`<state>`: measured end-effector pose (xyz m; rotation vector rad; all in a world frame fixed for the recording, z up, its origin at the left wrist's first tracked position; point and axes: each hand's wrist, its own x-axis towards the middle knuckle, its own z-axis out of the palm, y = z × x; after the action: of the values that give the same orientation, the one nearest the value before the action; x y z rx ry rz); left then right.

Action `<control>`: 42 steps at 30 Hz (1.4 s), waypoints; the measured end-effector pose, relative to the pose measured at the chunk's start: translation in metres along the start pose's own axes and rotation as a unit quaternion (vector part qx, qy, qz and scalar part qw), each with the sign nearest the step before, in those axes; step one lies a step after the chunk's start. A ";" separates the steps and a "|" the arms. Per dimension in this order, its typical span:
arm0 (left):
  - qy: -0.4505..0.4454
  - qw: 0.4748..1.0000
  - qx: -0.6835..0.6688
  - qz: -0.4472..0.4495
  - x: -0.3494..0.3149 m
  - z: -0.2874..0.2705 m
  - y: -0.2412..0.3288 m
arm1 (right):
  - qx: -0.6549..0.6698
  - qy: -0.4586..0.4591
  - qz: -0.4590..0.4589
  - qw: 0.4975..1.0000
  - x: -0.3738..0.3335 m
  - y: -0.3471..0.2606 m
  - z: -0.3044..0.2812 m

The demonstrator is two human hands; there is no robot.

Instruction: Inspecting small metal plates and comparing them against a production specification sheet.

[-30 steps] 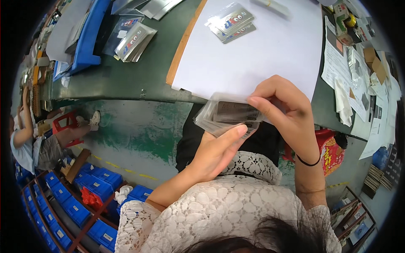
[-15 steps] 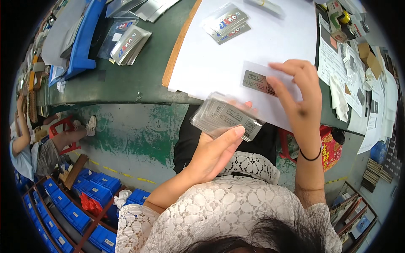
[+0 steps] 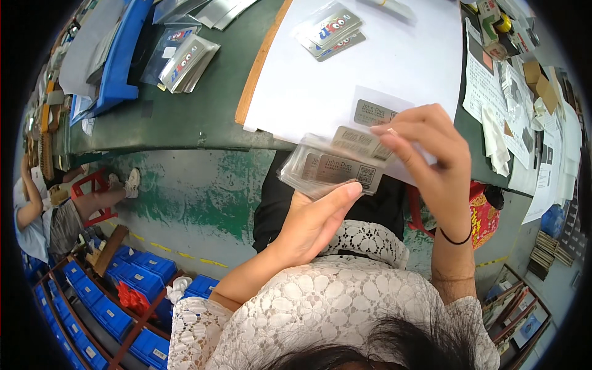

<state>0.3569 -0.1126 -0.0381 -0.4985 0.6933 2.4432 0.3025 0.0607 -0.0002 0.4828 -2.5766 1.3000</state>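
Observation:
My left hand (image 3: 311,225) is closed round a fanned stack of silver-grey metal cards (image 3: 314,172) in clear sleeves, held over my lap at the table's front edge. Its thumb presses on the top sleeve. Just above the stack, my right hand (image 3: 435,142) pinches a single metal card (image 3: 354,142) between thumb and fingers. This card is tilted and slightly blurred, and its right end is partly behind the fingers. Beyond it a similar sleeved card (image 3: 371,110) lies on the white paper (image 3: 296,98), partly covered by my right fingers.
Sleeved cards with a colourful print (image 3: 333,31) lie at the back of the paper, and another pile (image 3: 185,65) is on the green table. A blue tray (image 3: 123,92) stands at the left. Printed sheets (image 3: 493,92) cover the right side. Another person (image 3: 37,203) sits far left.
My right hand, spread beside the card on the paper before, has come nearer to the stack and now pinches a single card over it. My left hand stays nearly still.

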 end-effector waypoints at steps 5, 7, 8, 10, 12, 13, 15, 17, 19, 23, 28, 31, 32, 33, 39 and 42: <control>0.013 1.000 0.026 0.010 0.002 0.001 -0.001 | 0.064 -0.014 0.191 0.979 0.010 0.014 -0.008; 0.013 1.000 0.026 0.012 0.002 0.001 -0.001 | -0.170 0.067 -0.022 0.983 0.013 0.022 -0.003; 0.014 0.999 0.026 0.014 0.002 0.000 -0.001 | -0.155 0.044 -0.026 0.987 0.011 0.017 -0.006; 0.022 0.999 0.023 0.003 0.002 -0.005 -0.003 | -0.048 -0.015 0.010 0.999 0.004 0.005 -0.005; 0.030 0.999 0.021 -0.008 0.002 -0.005 -0.004 | 0.060 -0.088 0.024 0.994 0.001 0.004 -0.001; 0.021 1.000 0.022 0.000 0.002 -0.003 -0.003 | 0.058 -0.087 0.026 0.994 -0.002 0.005 0.000; 0.012 1.000 0.023 0.008 0.002 -0.002 -0.002 | 0.089 -0.097 0.080 0.988 -0.004 0.007 0.002; -0.012 1.000 0.026 0.009 0.001 -0.003 -0.001 | 0.072 -0.089 0.048 0.992 -0.002 0.008 0.001; -0.012 1.000 0.028 0.009 0.001 -0.003 -0.002 | 0.053 -0.081 0.016 0.995 -0.001 0.009 0.000; -0.007 0.999 0.036 0.002 0.001 -0.008 -0.003 | 0.061 -0.038 0.053 0.996 0.004 0.007 -0.002; -0.014 0.999 0.040 0.033 0.002 0.000 -0.001 | -0.113 0.032 -0.012 0.993 0.015 0.025 -0.006; -0.013 0.999 0.035 0.032 0.002 0.001 -0.001 | -0.044 -0.014 0.015 0.999 0.009 0.014 -0.004; -0.011 0.999 0.026 0.032 0.002 0.001 -0.001 | 0.043 -0.066 0.046 0.996 0.007 0.010 -0.003; -0.011 0.999 0.026 0.032 0.002 0.000 -0.001 | 0.038 -0.087 -0.008 0.995 0.006 0.007 -0.003; 0.002 0.999 0.030 0.017 0.002 -0.003 -0.003 | 0.057 -0.094 0.014 0.994 0.002 0.010 0.000; 0.006 0.999 0.030 0.026 0.003 -0.003 -0.004 | 0.031 -0.055 -0.037 0.997 0.004 0.009 0.002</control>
<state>0.3576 -0.1105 -0.0428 -0.4765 0.7915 2.4608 0.2956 0.0635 -0.0072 0.6734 -2.5844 1.3666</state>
